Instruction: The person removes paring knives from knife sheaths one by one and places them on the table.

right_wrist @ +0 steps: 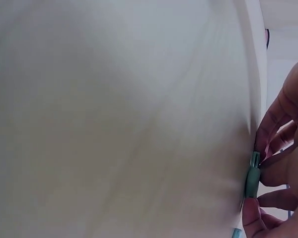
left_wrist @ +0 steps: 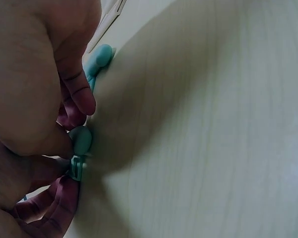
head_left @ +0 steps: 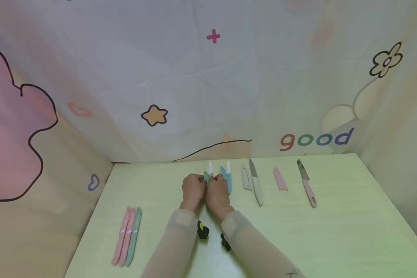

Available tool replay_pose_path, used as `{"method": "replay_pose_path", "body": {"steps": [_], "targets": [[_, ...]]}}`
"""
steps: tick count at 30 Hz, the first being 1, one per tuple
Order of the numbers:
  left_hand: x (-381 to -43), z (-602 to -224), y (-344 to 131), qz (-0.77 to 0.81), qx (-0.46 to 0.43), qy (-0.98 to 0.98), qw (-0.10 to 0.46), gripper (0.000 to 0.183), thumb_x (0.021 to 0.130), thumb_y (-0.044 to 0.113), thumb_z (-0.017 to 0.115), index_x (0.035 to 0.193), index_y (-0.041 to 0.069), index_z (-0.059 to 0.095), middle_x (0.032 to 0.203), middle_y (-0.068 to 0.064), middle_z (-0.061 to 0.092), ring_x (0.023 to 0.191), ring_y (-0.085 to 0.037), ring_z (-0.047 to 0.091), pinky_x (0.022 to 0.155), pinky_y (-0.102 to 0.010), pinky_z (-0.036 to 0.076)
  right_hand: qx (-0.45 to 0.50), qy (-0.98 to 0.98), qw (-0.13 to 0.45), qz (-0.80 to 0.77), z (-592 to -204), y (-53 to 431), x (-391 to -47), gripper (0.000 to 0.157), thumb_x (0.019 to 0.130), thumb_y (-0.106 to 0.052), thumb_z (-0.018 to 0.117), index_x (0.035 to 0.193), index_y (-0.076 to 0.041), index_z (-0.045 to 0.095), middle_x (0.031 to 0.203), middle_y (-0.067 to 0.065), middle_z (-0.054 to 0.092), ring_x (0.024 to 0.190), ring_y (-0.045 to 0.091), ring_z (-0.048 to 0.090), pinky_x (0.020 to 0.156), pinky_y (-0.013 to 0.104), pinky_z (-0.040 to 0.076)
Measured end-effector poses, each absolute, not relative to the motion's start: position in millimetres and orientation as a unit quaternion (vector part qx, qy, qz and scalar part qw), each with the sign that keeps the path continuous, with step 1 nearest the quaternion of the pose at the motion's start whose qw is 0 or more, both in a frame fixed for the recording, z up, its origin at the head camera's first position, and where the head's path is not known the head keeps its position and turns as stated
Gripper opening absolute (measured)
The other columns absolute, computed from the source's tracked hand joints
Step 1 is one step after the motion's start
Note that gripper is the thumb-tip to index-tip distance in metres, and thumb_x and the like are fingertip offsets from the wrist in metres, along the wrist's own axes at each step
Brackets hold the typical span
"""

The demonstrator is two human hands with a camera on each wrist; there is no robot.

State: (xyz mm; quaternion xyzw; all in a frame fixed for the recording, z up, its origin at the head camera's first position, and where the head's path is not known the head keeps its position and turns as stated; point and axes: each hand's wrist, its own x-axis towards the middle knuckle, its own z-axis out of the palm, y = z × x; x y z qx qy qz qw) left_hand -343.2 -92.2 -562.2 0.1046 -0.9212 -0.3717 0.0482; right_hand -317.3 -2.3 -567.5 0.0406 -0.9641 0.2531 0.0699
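Observation:
My left hand [head_left: 193,189] pinches a green knife sheath [head_left: 206,176] at the table's back middle. Right beside it, my right hand [head_left: 217,195] grips a green knife, its white blade [head_left: 210,166] pointing away from me. In the left wrist view the rounded end of the green handle [left_wrist: 81,140] shows next to the open end of the sheath [left_wrist: 76,168]. The right wrist view has the green handle [right_wrist: 252,182] low over the tabletop between the fingers. Just right of my right hand lie a blue knife [head_left: 229,181] and its blue sheath [head_left: 223,171].
Further right lie a cream sheath [head_left: 246,178], a cream-handled knife [head_left: 256,189], a pink sheath [head_left: 280,179] and a pink-handled knife [head_left: 309,191]. Two pink closed knives [head_left: 123,237] and a green one [head_left: 134,235] lie side by side at left. A printed curtain [head_left: 201,96] borders the table's back.

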Motion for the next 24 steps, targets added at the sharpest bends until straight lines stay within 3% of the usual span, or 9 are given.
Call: {"method": "replay_pose_path", "body": {"steps": [10,17,24], "targets": [[-345.9,-565.0,-90.8,-0.371,0.104,-0.922,0.047,0.018,0.093,0.007,0.071,0.108,0.008,0.082,0.098,-0.009,0.080,0.086,-0.026,0.073,0.071,-0.039,0.062,0.061,-0.968,0.067,0.233,-567.5,0.7,-319.4,0.026,0.101,-0.009,0.061,0.118,0.009,0.068,0.115,0.022,0.062,0.098,0.035,0.056,0.086,0.042,0.050],[-341.7,-563.5,-93.0,-0.371,0.097,-0.922,0.051,0.020,0.093,0.009,0.072,0.111,0.006,0.081,0.098,-0.010,0.079,0.097,-0.030,0.074,0.083,-0.045,0.062,0.057,-0.960,0.041,0.272,-564.1,2.6,-317.7,0.038,0.105,-0.012,0.054,0.135,0.010,0.061,0.125,0.026,0.060,0.107,0.038,0.057,0.093,0.045,0.054],[-333.4,-564.4,-97.6,-0.380,0.084,-0.920,0.051,0.025,0.094,0.010,0.072,0.117,0.002,0.077,0.097,-0.009,0.078,0.097,-0.028,0.073,0.085,-0.044,0.061,0.040,-0.944,0.025,0.325,-560.7,7.6,-314.3,0.044,0.103,-0.007,0.056,0.143,0.011,0.054,0.134,0.027,0.057,0.121,0.038,0.058,0.103,0.047,0.055]]}}
